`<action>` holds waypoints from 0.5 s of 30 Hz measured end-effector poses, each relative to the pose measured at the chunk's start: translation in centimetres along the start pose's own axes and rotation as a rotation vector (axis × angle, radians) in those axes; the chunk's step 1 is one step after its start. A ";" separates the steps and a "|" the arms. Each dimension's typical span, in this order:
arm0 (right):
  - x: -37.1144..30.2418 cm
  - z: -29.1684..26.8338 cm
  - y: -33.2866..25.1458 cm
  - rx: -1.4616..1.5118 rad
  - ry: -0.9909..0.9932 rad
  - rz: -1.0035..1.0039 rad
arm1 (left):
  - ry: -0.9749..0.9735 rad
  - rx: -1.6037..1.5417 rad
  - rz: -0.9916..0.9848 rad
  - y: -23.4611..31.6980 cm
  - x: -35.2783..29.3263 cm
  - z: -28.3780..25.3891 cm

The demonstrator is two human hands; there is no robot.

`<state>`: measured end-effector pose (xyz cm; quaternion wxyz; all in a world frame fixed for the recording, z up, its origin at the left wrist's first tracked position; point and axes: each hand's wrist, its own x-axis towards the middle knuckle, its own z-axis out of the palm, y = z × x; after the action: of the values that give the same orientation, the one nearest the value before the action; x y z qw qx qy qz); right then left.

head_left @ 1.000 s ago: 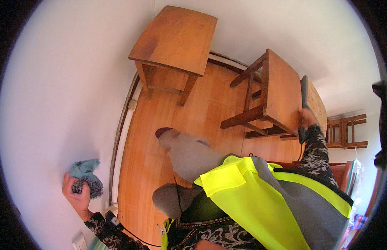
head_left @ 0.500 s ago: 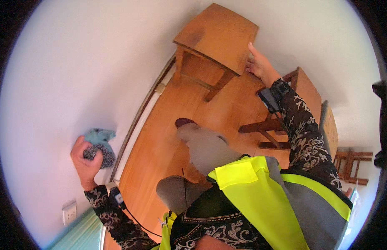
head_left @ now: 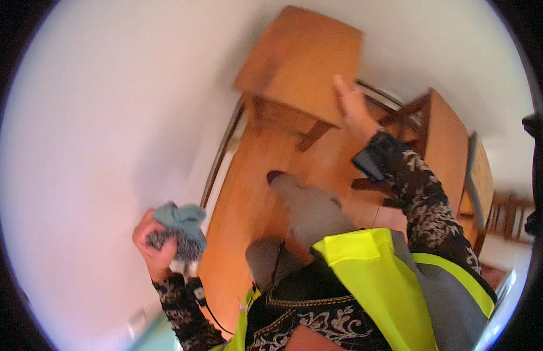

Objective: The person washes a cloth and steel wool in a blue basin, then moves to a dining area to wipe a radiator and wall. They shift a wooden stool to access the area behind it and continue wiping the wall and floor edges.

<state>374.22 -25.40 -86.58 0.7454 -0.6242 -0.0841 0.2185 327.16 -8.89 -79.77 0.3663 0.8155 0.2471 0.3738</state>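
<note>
My left hand (head_left: 154,244) grips a cloth (head_left: 184,214), part plain teal and part speckled dark grey, bunched up close to the white wall. Ahead of me, a brown wooden stool (head_left: 303,55) with a flat top stands near the corner. My right hand (head_left: 356,111) is at the near right edge of its top. The thumb lies over the edge, and the other fingers are mostly hidden and blurred by motion.
A second brown wooden stool (head_left: 447,140) lies tipped on its side at right, with another wooden piece (head_left: 481,169) beside it. Dark wooden furniture (head_left: 511,216) shows at far right. Skirting (head_left: 222,167) runs along the wall, and a pale green surface (head_left: 157,334) is at lower left.
My left hand and the cloth have come rightward and lower in the view. My right hand has dropped slightly, and the stool's right side now shows skirting behind it. The whole view has shifted.
</note>
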 end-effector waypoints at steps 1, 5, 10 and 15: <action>-0.5 0.4 0.1 -0.019 0.041 -0.012 | -0.035 -0.063 -0.020 0.5 1.2 0.9; -3.5 1.8 -0.1 -0.114 0.077 -0.004 | -0.263 -0.288 -0.097 3.0 5.9 4.4; -7.0 3.3 -1.3 0.028 0.065 0.084 | -0.338 -0.262 -0.011 5.6 8.9 6.2; -13.1 3.6 -0.9 -0.148 0.129 0.045 | -0.329 -0.424 0.026 8.8 7.5 6.2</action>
<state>361.32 -27.91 -83.06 0.6960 -0.6920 -0.0375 0.1879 337.72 -11.76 -72.48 0.5593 0.7733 0.0900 0.2846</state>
